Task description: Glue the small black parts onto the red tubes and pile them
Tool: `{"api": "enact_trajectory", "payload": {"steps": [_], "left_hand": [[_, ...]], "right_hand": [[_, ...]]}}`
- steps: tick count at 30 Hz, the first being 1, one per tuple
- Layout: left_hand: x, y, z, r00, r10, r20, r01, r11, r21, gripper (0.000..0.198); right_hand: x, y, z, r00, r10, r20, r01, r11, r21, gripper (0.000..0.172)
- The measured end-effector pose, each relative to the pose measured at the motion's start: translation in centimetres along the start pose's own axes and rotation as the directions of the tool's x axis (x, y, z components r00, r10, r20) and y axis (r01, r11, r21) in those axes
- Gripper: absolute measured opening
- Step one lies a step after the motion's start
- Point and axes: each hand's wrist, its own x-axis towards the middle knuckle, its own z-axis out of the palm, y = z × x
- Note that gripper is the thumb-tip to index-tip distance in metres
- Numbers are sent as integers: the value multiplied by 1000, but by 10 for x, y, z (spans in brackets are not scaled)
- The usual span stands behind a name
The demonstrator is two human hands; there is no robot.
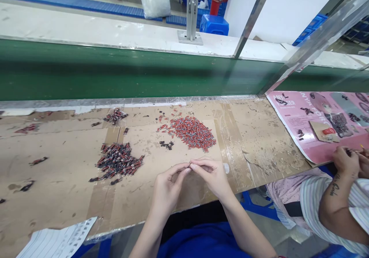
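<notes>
My left hand (170, 185) and my right hand (210, 175) meet fingertip to fingertip over the cardboard-covered table (161, 165). Both are closed in a pinch around something small and dark, mostly hidden by the fingers, so its kind does not show. Just beyond them lies a large pile of small red and silver parts (193, 133). A few small black pieces (167, 145) sit at that pile's near left. Farther left is a heap of black and red parts (118, 160).
A smaller dark cluster (115, 116) lies toward the back. Lined paper (57, 238) hangs over the front left edge. On the right, a co-worker's hands (347, 162) are by a pink poster (305, 135). A green belt (129, 73) and metal post (191, 15) stand behind.
</notes>
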Motion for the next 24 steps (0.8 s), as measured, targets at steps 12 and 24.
{"api": "enact_trajectory", "payload": {"steps": [12, 24], "left_hand": [[0, 15, 4, 997, -12, 81, 19, 997, -81, 31], [2, -4, -35, 1000, -19, 20, 16, 992, 123, 31]], "right_hand": [[1, 0, -4, 1000, 16, -2, -16, 998, 55, 16], [-4, -7, -22, 967, -167, 191, 222, 920, -323, 34]]}}
